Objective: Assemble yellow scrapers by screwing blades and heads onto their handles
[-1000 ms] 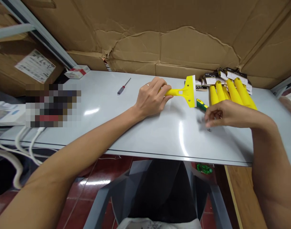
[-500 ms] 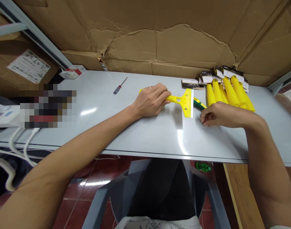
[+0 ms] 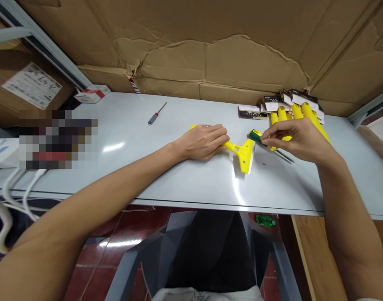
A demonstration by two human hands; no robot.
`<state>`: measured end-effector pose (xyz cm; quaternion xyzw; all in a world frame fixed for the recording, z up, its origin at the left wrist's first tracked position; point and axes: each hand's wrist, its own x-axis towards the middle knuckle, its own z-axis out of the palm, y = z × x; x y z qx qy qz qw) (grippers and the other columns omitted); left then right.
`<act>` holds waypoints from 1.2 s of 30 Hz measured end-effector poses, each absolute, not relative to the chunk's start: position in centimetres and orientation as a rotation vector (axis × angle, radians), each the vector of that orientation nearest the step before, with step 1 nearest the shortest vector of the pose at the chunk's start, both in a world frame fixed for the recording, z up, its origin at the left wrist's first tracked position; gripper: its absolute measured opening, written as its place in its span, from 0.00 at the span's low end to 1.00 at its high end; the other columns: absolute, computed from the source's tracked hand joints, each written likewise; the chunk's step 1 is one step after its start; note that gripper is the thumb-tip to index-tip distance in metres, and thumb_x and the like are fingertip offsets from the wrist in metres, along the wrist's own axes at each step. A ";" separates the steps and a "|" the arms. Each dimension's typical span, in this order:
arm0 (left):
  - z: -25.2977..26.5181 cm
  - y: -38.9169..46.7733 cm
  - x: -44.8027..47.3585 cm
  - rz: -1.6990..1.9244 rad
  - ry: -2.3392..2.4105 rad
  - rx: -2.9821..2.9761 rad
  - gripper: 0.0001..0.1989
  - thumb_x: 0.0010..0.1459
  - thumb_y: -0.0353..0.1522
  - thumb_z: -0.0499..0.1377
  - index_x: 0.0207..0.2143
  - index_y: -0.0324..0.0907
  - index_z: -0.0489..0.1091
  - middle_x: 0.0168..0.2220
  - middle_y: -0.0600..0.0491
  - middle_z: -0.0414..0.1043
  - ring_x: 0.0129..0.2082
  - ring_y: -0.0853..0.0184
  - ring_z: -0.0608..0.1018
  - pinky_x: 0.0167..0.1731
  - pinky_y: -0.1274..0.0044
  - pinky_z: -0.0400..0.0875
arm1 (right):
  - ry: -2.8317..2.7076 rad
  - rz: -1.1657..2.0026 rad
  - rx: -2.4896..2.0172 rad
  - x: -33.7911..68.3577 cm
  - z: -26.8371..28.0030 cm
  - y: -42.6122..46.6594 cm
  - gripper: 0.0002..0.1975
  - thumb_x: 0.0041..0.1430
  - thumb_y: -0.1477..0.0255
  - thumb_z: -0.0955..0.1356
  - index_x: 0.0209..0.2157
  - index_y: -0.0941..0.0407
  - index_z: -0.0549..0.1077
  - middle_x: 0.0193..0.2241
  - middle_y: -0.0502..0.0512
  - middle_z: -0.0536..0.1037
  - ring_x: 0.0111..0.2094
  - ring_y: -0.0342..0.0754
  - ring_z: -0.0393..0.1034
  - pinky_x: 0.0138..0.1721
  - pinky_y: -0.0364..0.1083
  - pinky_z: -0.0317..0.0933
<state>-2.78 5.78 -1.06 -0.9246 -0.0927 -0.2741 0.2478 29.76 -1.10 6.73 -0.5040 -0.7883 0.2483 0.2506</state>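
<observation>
My left hand (image 3: 205, 141) is wrapped round the handle of a yellow scraper (image 3: 244, 156), its wide head and pale blade edge pointing right, close to the tabletop. Part of the handle is hidden under my fingers. The fingertips of my right hand (image 3: 292, 136) pinch a green and yellow screwdriver (image 3: 256, 135) at its handle. Its metal shaft slants down to the right beneath my hand. A small screw (image 3: 264, 164) lies on the table between the scraper head and the screwdriver shaft.
Several yellow scraper handles (image 3: 310, 112) with black and white packaging lie behind my right hand. One more black and white package (image 3: 252, 112) is beside them. A second screwdriver (image 3: 157, 114) lies at the back left of the grey table (image 3: 179, 184). Cardboard (image 3: 179, 58) stands behind.
My right hand has risen off the tabletop and now grips the green screwdriver, uncovering the small screw. My left hand has shifted slightly right and down, tilting the scraper head toward me.
</observation>
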 end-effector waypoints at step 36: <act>-0.6 5.2 -2.1 -0.744 -0.222 -2.228 0.20 0.84 0.41 0.50 0.41 0.42 0.74 0.35 0.52 0.77 0.35 0.65 0.77 0.32 0.71 0.66 | -2.157 0.683 -1.274 27.4 4.8 -0.7 0.09 0.64 0.59 0.77 0.35 0.50 0.85 0.51 0.59 0.86 0.50 0.58 0.81 0.50 0.58 0.77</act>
